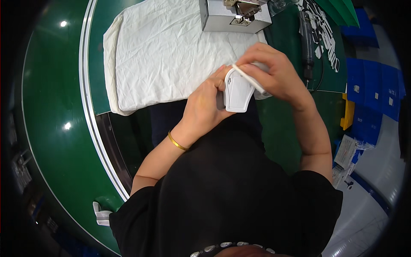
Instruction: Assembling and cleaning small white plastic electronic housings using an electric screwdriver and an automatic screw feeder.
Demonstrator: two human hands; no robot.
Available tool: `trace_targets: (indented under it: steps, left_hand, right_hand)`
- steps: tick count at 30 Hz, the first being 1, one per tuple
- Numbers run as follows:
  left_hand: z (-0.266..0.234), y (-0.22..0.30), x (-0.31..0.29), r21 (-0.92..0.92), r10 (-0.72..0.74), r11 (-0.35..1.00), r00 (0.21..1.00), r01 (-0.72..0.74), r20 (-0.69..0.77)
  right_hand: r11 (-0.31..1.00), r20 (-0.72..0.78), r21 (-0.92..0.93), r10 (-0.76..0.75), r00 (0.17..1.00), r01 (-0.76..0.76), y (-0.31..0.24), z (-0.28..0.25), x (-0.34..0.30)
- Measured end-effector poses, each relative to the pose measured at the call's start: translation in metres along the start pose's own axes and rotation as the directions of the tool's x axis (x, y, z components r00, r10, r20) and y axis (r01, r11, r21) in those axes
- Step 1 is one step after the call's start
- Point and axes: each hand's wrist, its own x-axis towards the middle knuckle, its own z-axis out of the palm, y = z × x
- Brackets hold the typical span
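My left hand is closed around a white plastic housing, which has a rounded upper end, a raised rim and a narrower lower end. It is held in front of my body, at the near edge of a white cloth. Between the thumb and fingers of my right hand is a thin white plastic piece, seen nearly edge-on. It slants across the housing's upper right side. Whether the two parts touch cannot be made out. Some left fingertips are hidden behind the housing.
A grey metal box with a clamp fixture stands at the cloth's far edge. To the right lie a black electric screwdriver and several white plastic scraps. Blue bins stand farther right. A white part sits at lower left.
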Motion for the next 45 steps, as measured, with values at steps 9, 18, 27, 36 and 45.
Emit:
trace_targets:
  steps: [9,18,27,36,45]
  left_hand:
    - [-0.002,0.003,0.004,0.130,0.021,0.991,1.000,-0.018,-0.017]
    - [0.000,0.002,0.003,0.157,0.017,0.988,1.000,-0.013,-0.024]
    - [0.002,0.003,0.004,0.157,0.005,0.988,1.000,-0.003,-0.012]
    - [0.003,0.001,0.002,0.123,0.008,0.992,0.999,-0.003,-0.036]
    - [0.001,0.002,0.001,0.120,-0.015,0.993,0.999,0.019,-0.036]
  right_hand:
    - [0.992,-0.162,0.048,0.123,0.979,-0.117,0.007,-0.014,-0.034]
    - [0.945,-0.230,-0.288,-0.227,0.946,0.157,0.011,0.014,-0.050]
    - [0.906,-0.209,-0.348,-0.323,0.923,0.239,0.007,0.012,-0.027]
    - [0.999,-0.291,-0.047,-0.012,0.957,-0.002,0.005,0.016,-0.037]
    - [0.741,-0.101,0.575,0.484,0.869,-0.346,0.002,0.039,-0.017]
